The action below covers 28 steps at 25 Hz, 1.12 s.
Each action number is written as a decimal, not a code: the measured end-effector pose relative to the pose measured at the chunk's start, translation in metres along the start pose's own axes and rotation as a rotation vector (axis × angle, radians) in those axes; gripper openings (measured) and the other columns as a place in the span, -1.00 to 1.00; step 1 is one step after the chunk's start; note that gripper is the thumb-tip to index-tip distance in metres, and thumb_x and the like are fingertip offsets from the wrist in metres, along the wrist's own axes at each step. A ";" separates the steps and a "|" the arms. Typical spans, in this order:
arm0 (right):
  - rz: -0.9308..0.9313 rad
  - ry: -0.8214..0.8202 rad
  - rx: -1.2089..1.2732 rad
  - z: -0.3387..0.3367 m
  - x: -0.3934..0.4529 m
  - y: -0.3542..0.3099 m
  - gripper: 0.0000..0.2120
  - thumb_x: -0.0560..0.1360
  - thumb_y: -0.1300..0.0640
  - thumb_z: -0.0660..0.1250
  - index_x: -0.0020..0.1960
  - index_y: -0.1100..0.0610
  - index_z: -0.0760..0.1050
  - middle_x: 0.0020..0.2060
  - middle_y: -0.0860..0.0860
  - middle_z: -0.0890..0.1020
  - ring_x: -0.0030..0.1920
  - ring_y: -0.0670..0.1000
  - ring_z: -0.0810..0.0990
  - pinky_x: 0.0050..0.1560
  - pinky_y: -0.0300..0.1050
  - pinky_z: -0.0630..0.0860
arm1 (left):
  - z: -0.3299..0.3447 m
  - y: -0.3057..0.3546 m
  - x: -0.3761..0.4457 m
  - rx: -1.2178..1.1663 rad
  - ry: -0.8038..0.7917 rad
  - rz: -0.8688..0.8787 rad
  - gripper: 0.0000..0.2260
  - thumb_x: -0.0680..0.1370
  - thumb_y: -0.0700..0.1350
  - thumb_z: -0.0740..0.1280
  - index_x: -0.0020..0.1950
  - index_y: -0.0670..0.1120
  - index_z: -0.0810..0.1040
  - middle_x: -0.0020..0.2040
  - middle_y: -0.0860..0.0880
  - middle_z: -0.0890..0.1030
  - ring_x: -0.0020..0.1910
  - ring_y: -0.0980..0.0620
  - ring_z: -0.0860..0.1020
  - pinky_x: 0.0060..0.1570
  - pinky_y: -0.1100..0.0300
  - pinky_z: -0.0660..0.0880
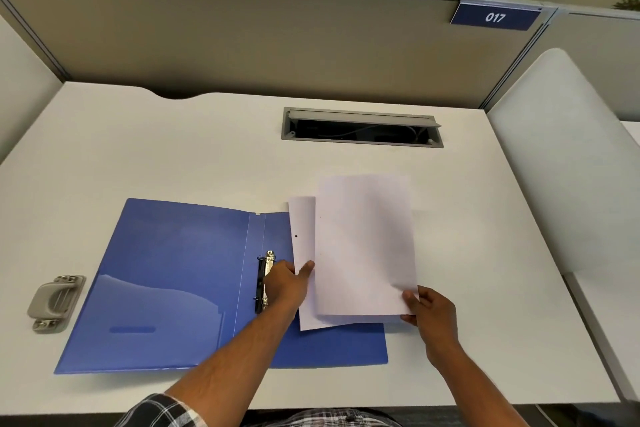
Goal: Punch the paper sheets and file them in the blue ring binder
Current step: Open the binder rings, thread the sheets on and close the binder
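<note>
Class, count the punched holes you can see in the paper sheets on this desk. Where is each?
1. A single dark hole shows near the left edge of the lower sheet, above the left hand. That hand and the upper sheet may hide others.

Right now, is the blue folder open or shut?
Open. The blue folder lies flat on the desk, both covers spread, its metal rings showing.

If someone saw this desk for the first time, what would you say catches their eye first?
Most striking is the blue ring binder lying open across the near middle of the white desk. Over its right half, the left hand and right hand handle white paper sheets, one showing a punched hole. A grey hole punch sits at the left, beside the binder.
</note>
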State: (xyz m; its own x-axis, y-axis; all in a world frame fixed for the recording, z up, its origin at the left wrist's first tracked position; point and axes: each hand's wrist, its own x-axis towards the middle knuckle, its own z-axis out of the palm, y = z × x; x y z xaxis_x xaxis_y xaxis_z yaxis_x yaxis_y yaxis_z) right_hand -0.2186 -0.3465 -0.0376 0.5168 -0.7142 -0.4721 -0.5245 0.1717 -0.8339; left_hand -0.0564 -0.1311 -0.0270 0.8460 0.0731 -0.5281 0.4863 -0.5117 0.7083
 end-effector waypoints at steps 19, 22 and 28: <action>0.001 0.196 -0.497 0.024 -0.011 -0.008 -0.45 0.46 0.08 0.50 0.40 0.13 0.44 0.20 0.14 0.63 0.15 0.23 0.62 0.12 0.10 0.57 | 0.001 -0.025 0.012 0.994 -0.335 0.586 -0.13 0.50 -0.25 0.31 0.54 0.32 -0.13 0.56 0.04 -0.13 0.53 -0.15 -0.08 0.45 0.00 0.11; 0.039 0.165 -0.473 0.020 -0.007 -0.012 -0.42 0.44 0.02 0.52 0.39 0.14 0.45 0.23 0.13 0.63 0.19 0.23 0.60 0.18 0.10 0.53 | 0.003 -0.018 0.012 1.061 -0.367 0.565 -0.09 0.48 -0.29 0.28 0.51 0.37 -0.19 0.55 0.02 -0.18 0.51 -0.18 -0.10 0.43 -0.02 0.10; 0.087 0.186 -0.315 0.024 -0.002 -0.007 -0.61 0.39 0.00 0.58 0.11 0.16 0.59 0.03 0.12 0.71 -0.02 0.18 0.65 0.05 0.10 0.62 | 0.005 -0.006 0.015 1.076 -0.373 0.537 0.01 0.41 -0.29 0.32 0.50 0.36 -0.30 0.51 0.00 -0.11 0.45 -0.16 0.01 0.34 -0.01 0.20</action>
State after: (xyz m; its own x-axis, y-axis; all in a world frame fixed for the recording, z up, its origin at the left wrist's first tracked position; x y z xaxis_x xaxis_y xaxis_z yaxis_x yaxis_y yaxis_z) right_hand -0.1999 -0.3305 -0.0381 0.3446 -0.8224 -0.4526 -0.7583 0.0403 -0.6506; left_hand -0.0475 -0.1313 -0.0417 0.6832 -0.5159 -0.5169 -0.4715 -0.8521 0.2272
